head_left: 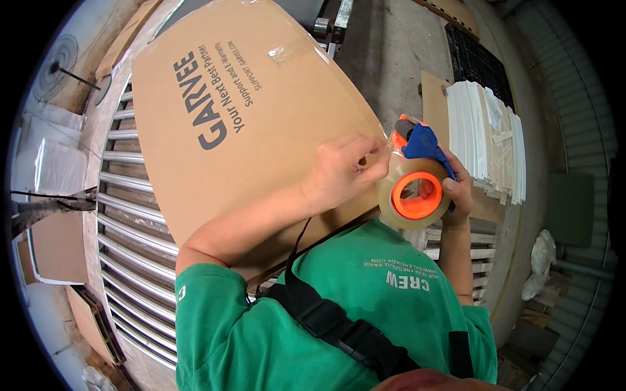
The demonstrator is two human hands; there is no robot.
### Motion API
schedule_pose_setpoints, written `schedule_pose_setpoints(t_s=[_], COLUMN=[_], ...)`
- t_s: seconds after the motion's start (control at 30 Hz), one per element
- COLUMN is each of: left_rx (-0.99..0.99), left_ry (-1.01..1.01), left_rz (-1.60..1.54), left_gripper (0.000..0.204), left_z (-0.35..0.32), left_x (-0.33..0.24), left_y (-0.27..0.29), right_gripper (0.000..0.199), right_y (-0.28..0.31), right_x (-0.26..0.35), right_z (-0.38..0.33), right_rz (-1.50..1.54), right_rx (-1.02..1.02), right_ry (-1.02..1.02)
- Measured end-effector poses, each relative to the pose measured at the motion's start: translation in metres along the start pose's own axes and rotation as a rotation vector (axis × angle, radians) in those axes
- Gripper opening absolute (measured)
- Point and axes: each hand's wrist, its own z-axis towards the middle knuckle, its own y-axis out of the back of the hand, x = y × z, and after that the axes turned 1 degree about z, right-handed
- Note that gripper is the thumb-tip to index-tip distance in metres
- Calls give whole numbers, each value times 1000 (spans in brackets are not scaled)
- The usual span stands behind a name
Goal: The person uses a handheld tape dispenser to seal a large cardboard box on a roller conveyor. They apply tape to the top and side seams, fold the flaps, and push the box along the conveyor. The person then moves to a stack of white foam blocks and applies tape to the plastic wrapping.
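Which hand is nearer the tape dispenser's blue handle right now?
Right: the right hand grips the blue handle; the left hand is off it, to its left.

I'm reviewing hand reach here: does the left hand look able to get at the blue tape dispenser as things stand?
Probably yes: the left hand is right beside the blue tape dispenser, which the right hand holds, and nothing solid appears to stand between them.
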Motion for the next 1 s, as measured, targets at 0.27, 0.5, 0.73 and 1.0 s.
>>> schedule_pose_setpoints(t_s=[0.27,0.5,0.73,1.0], left_rx=[211,150,456,503], left_ry=[-841,-672,1120,1295], left_rz=[608,439,-564,-1325], left_gripper=[17,14,49,56], left_z=[34,45,13,4], left_x=[17,30,11,3], left_y=[35,50,37,20], right_gripper=[68,65,75,74], right_y=[-11,-10,-4,4], right_x=[11,12,3,15], right_z=[6,6,3,5], right_rz=[53,236,51,-621], right_rx=[11,-77,-171,172], right_ry=[-207,-311,-38,369])
